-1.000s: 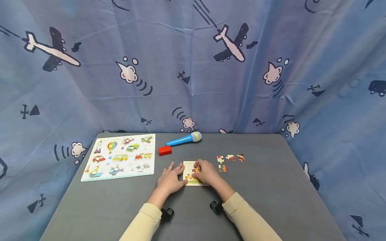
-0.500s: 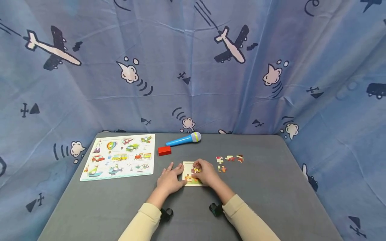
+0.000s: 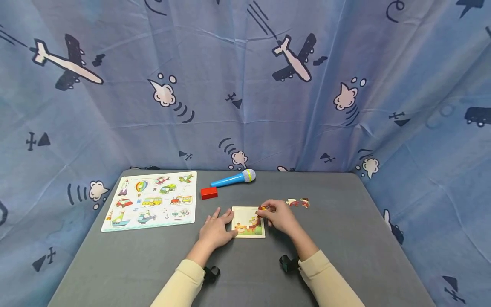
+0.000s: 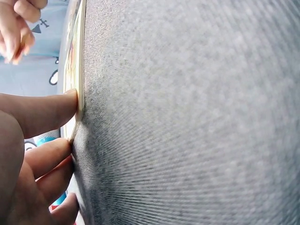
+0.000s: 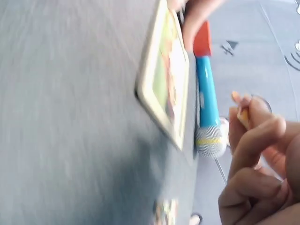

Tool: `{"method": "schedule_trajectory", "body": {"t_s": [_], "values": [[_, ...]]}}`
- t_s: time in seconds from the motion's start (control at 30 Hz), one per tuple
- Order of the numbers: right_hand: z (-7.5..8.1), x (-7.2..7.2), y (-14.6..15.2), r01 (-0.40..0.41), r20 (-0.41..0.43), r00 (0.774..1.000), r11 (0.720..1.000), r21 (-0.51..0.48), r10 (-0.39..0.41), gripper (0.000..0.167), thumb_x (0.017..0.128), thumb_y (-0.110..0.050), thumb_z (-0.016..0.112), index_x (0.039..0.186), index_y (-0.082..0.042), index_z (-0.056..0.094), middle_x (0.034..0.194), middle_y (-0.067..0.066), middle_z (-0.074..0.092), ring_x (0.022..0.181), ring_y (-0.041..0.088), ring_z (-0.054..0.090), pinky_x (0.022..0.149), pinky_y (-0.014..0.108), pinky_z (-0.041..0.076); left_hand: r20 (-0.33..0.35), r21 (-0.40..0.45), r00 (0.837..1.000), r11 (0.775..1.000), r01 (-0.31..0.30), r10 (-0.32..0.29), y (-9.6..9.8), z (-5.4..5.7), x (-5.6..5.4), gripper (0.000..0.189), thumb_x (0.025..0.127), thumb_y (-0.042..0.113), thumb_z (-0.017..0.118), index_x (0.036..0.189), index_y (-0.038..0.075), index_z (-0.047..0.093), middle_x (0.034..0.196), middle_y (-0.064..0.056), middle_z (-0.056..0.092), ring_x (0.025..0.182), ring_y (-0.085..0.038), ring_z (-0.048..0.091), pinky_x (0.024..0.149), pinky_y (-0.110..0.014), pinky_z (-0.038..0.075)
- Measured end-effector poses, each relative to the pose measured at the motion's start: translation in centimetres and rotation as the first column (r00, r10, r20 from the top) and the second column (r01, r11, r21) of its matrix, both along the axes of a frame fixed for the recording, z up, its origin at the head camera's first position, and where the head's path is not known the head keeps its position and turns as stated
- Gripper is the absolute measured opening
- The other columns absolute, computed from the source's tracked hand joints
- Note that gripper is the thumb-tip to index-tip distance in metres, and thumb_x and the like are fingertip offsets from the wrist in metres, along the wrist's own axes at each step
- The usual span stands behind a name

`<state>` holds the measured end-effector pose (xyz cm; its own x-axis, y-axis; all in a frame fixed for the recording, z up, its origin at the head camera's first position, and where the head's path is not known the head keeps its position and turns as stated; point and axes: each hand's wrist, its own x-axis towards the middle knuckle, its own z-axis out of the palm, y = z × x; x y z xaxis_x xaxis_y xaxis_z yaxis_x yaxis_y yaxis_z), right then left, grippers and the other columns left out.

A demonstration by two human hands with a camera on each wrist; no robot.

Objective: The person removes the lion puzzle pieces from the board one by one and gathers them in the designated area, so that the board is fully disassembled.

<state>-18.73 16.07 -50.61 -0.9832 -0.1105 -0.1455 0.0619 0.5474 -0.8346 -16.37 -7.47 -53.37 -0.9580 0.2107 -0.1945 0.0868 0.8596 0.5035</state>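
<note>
A small jigsaw tray (image 3: 245, 212) with a pale frame lies on the table, its lower part filled with a picture in green, orange and red. My left hand (image 3: 217, 230) rests at its left side, fingers spread, thumb on the near left corner and index fingertip against the edge. My right hand (image 3: 283, 216) is over the tray's far right corner, pinching a small orange and red puzzle piece (image 5: 243, 115) between thumb and index finger, raised above the tabletop. Two loose puzzle pieces (image 3: 305, 203) lie just beyond that hand.
A blue toy microphone (image 3: 234, 178) and a red block (image 3: 209, 193) lie behind the tray. At the left is a large white picture board (image 3: 149, 202) with vehicles. A patterned curtain (image 3: 245, 85) hangs along the table's back edge.
My right hand has moved right, off the middle of the tray, uncovering the picture there. It now covers where two loose pieces lay and pinches a piece. The left hand has stayed in place.
</note>
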Motion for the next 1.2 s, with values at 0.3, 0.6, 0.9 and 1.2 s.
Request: {"method": "schedule_trajectory", "body": {"t_s": [0.3,0.6,0.9,1.2], "values": [[-0.8,-0.1,5.6,0.176,-0.059,0.983,0.983,0.046,-0.173,0.036,0.087,-0.024,0.081,0.107,0.002,0.066,0.071,0.008,0.072,0.054,0.019,0.061,0.049,0.025,0.041,-0.004,0.015,1.000,1.000,0.007,-0.007,-0.1,-0.1,0.1,0.070,0.088,0.043,0.075,0.150,0.022,0.051,0.159,0.005,0.042,0.155,-0.029,0.023,0.121,-0.060,0.025],[-1.9,-0.3,9.4,0.127,-0.076,0.990,0.983,0.134,-0.118,0.037,0.097,-0.021,0.069,0.126,0.001,0.063,0.069,0.005,0.065,0.057,0.014,0.058,0.051,0.026,0.042,0.000,0.011,1.000,1.000,0.004,-0.004,-0.1,0.0,0.2,0.070,0.088,0.043,0.075,0.150,0.023,0.051,0.159,0.005,0.042,0.155,-0.029,0.023,0.122,-0.058,0.024],[-2.7,-0.6,9.9,0.203,-0.066,0.979,0.926,0.318,-0.192,0.026,0.089,-0.029,0.079,0.096,-0.007,0.069,0.074,0.001,0.068,0.063,0.016,0.058,0.057,0.029,0.044,-0.009,0.003,1.000,1.000,0.005,-0.005,-0.2,0.0,0.2,0.070,0.088,0.043,0.075,0.150,0.023,0.051,0.159,0.005,0.043,0.155,-0.028,0.023,0.123,-0.056,0.023],[-2.6,-0.8,9.9,0.196,-0.056,0.980,0.906,0.375,-0.189,0.032,0.090,-0.029,0.077,0.108,-0.004,0.066,0.082,0.006,0.066,0.078,0.026,0.058,0.074,0.043,0.048,-0.005,0.014,1.000,1.000,0.009,-0.009,-0.1,0.0,0.3,0.070,0.088,0.044,0.075,0.150,0.023,0.051,0.159,0.005,0.042,0.155,-0.028,0.023,0.122,-0.058,0.024]]}}
